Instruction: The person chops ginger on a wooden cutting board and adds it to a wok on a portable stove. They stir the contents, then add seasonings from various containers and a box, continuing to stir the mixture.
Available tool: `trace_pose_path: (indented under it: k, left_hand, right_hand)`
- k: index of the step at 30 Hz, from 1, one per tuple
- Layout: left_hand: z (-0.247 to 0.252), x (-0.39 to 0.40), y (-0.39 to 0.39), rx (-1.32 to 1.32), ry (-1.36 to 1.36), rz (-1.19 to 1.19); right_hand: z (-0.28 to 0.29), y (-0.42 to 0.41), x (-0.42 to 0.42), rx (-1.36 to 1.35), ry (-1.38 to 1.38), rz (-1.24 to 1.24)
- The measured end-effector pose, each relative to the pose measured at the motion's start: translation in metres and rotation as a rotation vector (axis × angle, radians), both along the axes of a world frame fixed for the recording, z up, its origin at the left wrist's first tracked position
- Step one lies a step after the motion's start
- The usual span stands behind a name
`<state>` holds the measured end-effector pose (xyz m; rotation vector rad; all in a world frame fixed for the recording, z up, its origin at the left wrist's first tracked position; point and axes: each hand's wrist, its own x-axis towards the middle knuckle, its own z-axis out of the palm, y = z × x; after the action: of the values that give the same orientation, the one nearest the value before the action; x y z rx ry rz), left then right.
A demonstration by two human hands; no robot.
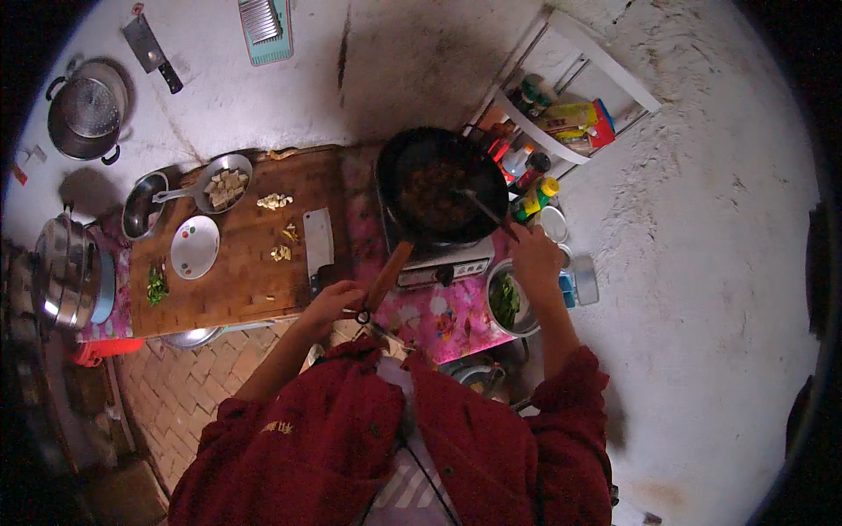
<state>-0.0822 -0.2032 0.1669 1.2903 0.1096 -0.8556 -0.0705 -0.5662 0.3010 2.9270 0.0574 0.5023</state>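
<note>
A black wok (401, 210) with dark, reddish-brown food (434, 191) in it sits on a gas stove (427, 273). Its wooden handle (391, 273) points towards me, and my left hand (339, 306) grips the handle's end. In my right hand (538, 260) is the shaft of a metal cooking utensil (487, 212), whose tip reaches into the food; the head's exact shape is too dark to tell. Just below that hand, a metal bowl (492, 309) holds green leafy vegetables (505, 302).
Left of the stove, a wooden cutting board (230, 299) bears a cleaver (319, 237), chopped garlic (275, 200), a white plate (195, 248) and a metal ladle (223, 164) of tofu-like cubes (227, 187). A corner shelf (543, 135) and a yellow-capped bottle (538, 197) stand right of the wok.
</note>
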Motion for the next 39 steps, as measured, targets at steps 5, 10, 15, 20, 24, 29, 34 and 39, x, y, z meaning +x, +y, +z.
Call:
trace_pose_path:
  k: [5, 10, 15, 20, 24, 29, 34, 39]
  left_hand:
    - [0.004, -0.003, 0.000, 0.000, 0.010, -0.009]
    - [0.002, -0.001, -0.001, -0.043, 0.035, 0.062]
    - [0.002, -0.001, 0.006, 0.050, 0.065, 0.137]
    - [0.013, -0.011, 0.013, 0.042, 0.063, 0.228]
    - [0.016, -0.026, 0.026, 0.091, 0.095, 0.401]
    - [0.009, -0.065, 0.061, 0.186, 0.151, 0.619]
    - [0.022, -0.081, 0.069, 0.162, 0.182, 0.738]
    - [0.031, -0.079, 0.068, 0.106, 0.141, 0.739]
  right_hand:
    - [-0.017, 0.009, -0.014, 0.117, 0.115, -0.099]
    - [-0.033, 0.016, -0.021, 0.238, 0.195, -0.096]
    - [-0.025, -0.034, 0.036, 0.485, 0.513, 0.178]
    - [-0.016, -0.165, 0.169, 1.424, -0.022, -0.071]
    - [-0.006, -0.221, 0.249, 1.710, -0.220, -0.303]
    - [-0.013, -0.209, 0.315, 1.748, -0.444, -0.561]
    - [-0.023, -0.231, 0.329, 1.217, -0.307, -0.855]
    - [-0.040, -0.233, 0.336, 1.036, -0.416, -0.856]
